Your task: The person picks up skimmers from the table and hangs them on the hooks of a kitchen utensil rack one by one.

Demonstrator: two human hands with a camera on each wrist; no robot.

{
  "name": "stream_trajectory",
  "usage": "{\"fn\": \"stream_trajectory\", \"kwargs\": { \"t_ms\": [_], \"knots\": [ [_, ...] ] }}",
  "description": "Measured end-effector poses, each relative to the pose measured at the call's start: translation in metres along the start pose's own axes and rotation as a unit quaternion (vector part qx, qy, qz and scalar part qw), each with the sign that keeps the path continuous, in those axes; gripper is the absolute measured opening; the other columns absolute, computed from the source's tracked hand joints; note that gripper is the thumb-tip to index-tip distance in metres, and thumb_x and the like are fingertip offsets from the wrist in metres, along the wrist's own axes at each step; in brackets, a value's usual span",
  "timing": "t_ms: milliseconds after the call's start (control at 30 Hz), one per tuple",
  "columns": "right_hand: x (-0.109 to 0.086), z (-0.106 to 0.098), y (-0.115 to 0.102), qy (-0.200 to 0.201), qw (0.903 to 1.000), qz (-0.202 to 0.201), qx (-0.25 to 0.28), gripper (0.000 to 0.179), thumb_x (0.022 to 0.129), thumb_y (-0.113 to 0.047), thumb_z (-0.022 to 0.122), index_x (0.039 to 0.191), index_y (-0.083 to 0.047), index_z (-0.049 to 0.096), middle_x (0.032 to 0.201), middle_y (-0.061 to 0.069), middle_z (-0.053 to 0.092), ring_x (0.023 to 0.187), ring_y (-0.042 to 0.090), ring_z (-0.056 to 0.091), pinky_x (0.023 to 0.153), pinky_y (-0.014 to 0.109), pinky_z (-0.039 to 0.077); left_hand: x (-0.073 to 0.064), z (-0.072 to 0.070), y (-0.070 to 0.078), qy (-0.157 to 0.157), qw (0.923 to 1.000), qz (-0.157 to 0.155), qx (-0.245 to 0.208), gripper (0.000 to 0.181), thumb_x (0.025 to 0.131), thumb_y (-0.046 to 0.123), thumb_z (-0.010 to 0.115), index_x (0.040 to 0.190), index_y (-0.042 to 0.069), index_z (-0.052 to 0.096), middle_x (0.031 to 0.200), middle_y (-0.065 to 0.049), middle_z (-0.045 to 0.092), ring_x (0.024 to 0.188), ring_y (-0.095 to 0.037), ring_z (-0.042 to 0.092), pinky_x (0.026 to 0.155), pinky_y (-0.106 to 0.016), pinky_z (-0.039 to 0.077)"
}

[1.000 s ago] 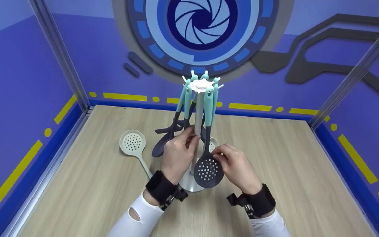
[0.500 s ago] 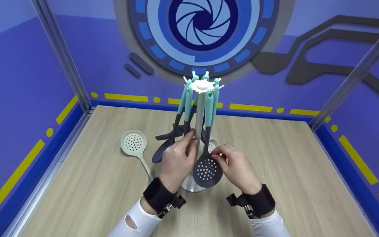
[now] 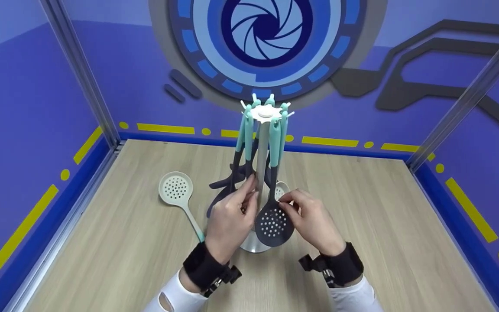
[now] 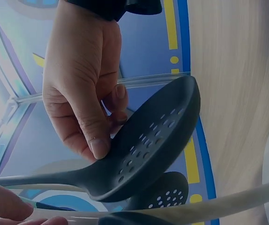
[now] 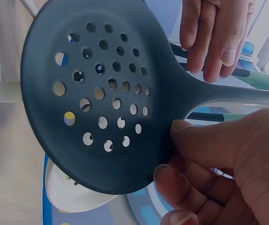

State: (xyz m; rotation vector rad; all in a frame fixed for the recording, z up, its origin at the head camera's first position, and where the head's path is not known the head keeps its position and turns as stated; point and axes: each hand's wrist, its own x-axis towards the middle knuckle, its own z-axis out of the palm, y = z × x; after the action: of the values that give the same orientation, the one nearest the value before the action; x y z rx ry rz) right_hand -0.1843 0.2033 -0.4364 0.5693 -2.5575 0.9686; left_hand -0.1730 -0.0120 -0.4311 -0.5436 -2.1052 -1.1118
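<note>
A dark perforated skimmer (image 3: 274,223) hangs by its teal handle from the utensil stand (image 3: 263,151). My right hand (image 3: 312,221) pinches its bowl's edge near the neck, between thumb and fingers, as the right wrist view also shows. Beside the pole, my left hand (image 3: 230,221) has its fingertips at the pole, fairly straight and slightly apart. Other dark utensils hang behind that hand, including a ladle-like one (image 3: 215,203) partly covered by it. In the left wrist view, the left fingers (image 4: 5,204) show only at the lower corner.
A pale skimmer (image 3: 175,188) lies on the wooden table (image 3: 383,242) at left, its teal handle end near my left wrist. Part of another pale perforated utensil (image 3: 281,189) shows behind the stand. Blue-purple panels (image 3: 24,130) enclose the table at the back and sides.
My left hand has slid a little down and left along the pole. The hanging dark utensils behind it have shifted slightly right. My right hand keeps its pinch on the skimmer.
</note>
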Motion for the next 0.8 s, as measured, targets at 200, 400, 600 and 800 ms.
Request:
{"fn": "stream_trajectory", "kwargs": {
  "t_ms": [200,400,600,800],
  "knots": [
    [0.0,0.0,0.001,0.0,1.0,0.0,0.0,0.01,0.098,-0.011,0.074,0.102,-0.019,0.077,0.097,-0.013,0.069,0.084,0.005,0.062,0.073,0.026,0.057,-0.002,-0.009,-0.014,0.022,0.9996,0.006,0.016,0.026,0.099,0.011,0.072,0.124,0.01,0.076,0.113,-0.001,0.08,0.092,-0.005,0.076,0.074,-0.019,0.061],
    [0.0,-0.002,0.0,-0.002,1.0,0.0,0.002,0.011,0.098,-0.009,0.074,0.102,-0.019,0.076,0.097,-0.012,0.069,0.086,0.006,0.063,0.073,0.028,0.057,-0.004,-0.027,-0.042,0.028,0.9984,-0.032,0.037,0.018,0.098,0.013,0.074,0.114,0.014,0.08,0.105,0.0,0.081,0.086,-0.008,0.077,0.072,-0.024,0.063],
    [0.0,-0.004,-0.001,0.006,1.0,-0.003,-0.002,0.008,0.1,-0.012,0.073,0.102,-0.019,0.076,0.096,-0.01,0.07,0.084,0.005,0.063,0.07,0.026,0.055,-0.012,-0.045,-0.077,-0.044,0.9896,-0.081,0.11,0.015,0.099,0.014,0.071,0.111,0.014,0.08,0.096,-0.001,0.081,0.07,-0.007,0.07,0.06,-0.028,0.058],
    [0.0,-0.004,0.0,0.011,0.9999,-0.006,0.001,0.007,0.1,-0.014,0.073,0.103,-0.019,0.076,0.095,-0.011,0.07,0.083,0.004,0.062,0.067,0.024,0.052,-0.03,-0.058,-0.11,-0.109,0.9741,-0.097,0.173,0.012,0.097,0.011,0.073,0.106,0.014,0.08,0.098,-0.003,0.08,0.08,-0.015,0.075,0.065,-0.036,0.06]
  ]
}}
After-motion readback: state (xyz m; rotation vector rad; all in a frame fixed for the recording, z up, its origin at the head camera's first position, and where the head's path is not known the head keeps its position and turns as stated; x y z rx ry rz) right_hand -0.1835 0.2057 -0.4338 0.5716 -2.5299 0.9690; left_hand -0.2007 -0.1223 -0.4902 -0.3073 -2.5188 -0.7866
